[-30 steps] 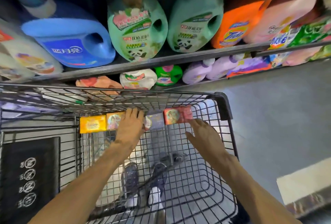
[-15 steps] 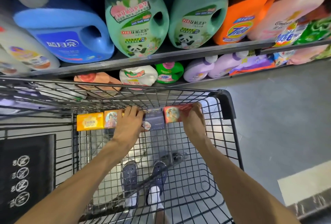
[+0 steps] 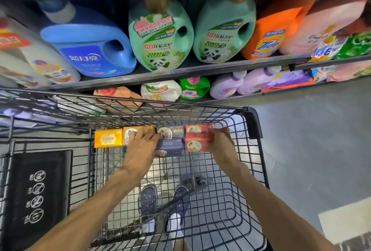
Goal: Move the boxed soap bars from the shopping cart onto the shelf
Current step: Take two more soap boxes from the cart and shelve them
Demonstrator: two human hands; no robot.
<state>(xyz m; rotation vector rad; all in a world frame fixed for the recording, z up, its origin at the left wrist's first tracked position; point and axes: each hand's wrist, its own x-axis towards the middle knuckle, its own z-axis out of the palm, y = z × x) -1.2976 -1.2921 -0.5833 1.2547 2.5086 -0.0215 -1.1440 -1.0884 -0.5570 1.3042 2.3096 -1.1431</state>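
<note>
Seen from the head camera: boxed soap bars are lined along the far wall of the black wire shopping cart (image 3: 230,170) – within easy reach. The red cardboard soap box (image 3: 197,140) is gripped by the right hand (image 3: 221,146); the left hand (image 3: 140,146) is curled over the purple and tan boxes (image 3: 170,140), apparently gathering several for the laden dark metal shelf (image 3: 180,71).

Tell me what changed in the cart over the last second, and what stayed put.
The right hand reached forward to the red soap boxes at the far end of the cart and now grips them. The left hand stayed on the boxes beside the purple soap boxes. The yellow soap box did not move, and nothing has left the cart.
</note>
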